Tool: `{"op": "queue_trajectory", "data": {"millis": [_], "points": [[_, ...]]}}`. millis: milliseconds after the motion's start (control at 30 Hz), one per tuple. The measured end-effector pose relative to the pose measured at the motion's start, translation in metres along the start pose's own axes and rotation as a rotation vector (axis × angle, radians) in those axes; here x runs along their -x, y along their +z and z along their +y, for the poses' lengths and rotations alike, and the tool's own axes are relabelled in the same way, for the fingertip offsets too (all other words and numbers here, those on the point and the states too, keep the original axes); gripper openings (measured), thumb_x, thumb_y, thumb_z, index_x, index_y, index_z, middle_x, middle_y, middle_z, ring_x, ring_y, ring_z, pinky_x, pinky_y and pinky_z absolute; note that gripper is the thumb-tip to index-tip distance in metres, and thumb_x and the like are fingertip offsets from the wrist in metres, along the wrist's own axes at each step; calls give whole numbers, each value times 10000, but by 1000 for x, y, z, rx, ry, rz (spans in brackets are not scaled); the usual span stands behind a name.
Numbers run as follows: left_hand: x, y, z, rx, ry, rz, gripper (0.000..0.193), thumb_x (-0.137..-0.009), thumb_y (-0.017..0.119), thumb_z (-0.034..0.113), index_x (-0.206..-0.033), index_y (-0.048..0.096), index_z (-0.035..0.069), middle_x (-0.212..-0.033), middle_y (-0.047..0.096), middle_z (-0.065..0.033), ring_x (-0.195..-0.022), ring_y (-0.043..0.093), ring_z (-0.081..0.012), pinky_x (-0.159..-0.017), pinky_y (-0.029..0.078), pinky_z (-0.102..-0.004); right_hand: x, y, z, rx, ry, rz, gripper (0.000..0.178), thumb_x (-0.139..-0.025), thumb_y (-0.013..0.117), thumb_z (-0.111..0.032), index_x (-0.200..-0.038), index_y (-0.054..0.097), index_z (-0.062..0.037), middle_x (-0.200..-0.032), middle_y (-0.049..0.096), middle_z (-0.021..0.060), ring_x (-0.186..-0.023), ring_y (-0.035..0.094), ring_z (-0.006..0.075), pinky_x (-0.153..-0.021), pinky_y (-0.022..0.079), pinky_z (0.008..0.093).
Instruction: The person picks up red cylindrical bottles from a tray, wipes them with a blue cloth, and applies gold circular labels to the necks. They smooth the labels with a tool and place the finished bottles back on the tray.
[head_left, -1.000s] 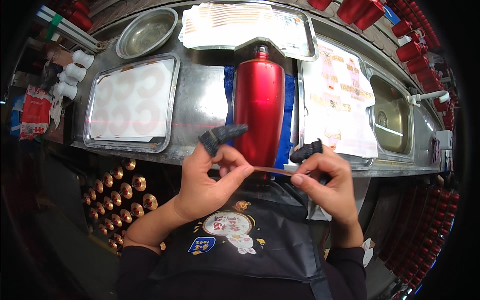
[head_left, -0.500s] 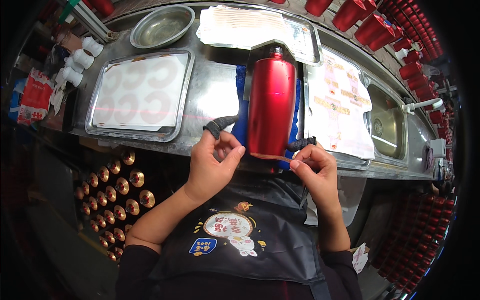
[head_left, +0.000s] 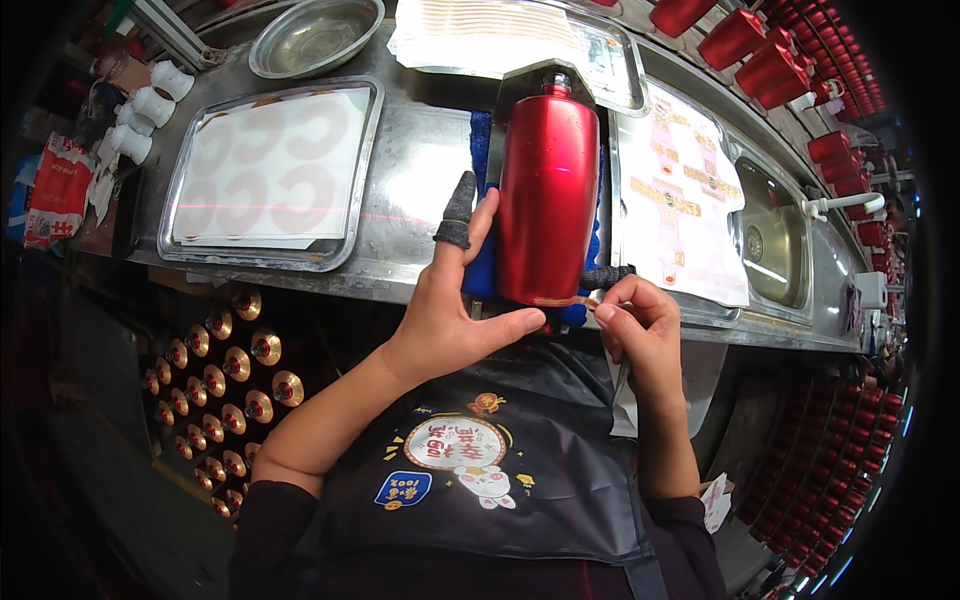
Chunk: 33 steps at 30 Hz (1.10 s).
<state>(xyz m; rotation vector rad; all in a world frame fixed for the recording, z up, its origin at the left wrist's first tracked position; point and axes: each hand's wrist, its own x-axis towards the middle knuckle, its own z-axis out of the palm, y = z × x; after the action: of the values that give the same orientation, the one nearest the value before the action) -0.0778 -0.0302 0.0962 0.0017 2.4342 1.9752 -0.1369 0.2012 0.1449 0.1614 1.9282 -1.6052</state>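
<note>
A glossy red bottle [head_left: 547, 200] lies over a blue cloth [head_left: 482, 262], its dark neck pointing away from me. Along the bottle's near end runs a thin gold-brown strip [head_left: 562, 301]. Thumb and finger of my right hand [head_left: 640, 325] pinch the strip's right end, while a finger in a dark cover rests by the bottle's lower right. My left hand [head_left: 438, 310] is open at the bottle's left, index finger up along its side and thumb stretched toward its near end. That index finger wears a dark cover too. Whether the left fingers touch the bottle I cannot tell.
On the left stands a metal tray [head_left: 365, 170] with a sheet of pale C-shaped prints. A metal bowl [head_left: 315, 38] sits behind it. Strip sheets [head_left: 480, 38] lie at the back, patterned sheets [head_left: 680, 200] at the right. Beyond is a sink [head_left: 775, 235]. Red bottles fill racks around.
My left hand has opened from a loose curl and moved right, up against the bottle's side. My right hand keeps its pinch on the strip, whose left end now shows less.
</note>
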Motion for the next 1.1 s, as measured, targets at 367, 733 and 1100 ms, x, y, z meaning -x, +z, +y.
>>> {"op": "queue_trajectory", "data": {"millis": [367,733,1100], "points": [[-9,19,-10,190,-51,96,982,-837,814,127,-1554,176,-76,-1605,315,-269,-1432,430,-303,-1164,360,-377,-2,-5,3,-163,29,36,81,-873,620,-36,-803,581,-29,-689,559,-19,-545,473,31,-486,335,196],[-12,-5,-16,751,-255,38,860,-911,619,-48,-1607,118,28,-1646,255,-228,-1542,228,-329,-1248,194,-447,-11,1,9,-119,4,18,105,-872,625,-83,-801,564,-35,-612,525,-13,-461,439,38,-451,318,200],[-7,13,-10,483,-102,-2,942,-881,759,33,-1570,124,-58,-1632,255,-253,-1516,279,-298,-1221,265,-405,1,-4,12,-161,-1,-8,98,-878,648,-26,-805,583,-24,-735,577,-39,-629,478,0,-550,335,180]]}}
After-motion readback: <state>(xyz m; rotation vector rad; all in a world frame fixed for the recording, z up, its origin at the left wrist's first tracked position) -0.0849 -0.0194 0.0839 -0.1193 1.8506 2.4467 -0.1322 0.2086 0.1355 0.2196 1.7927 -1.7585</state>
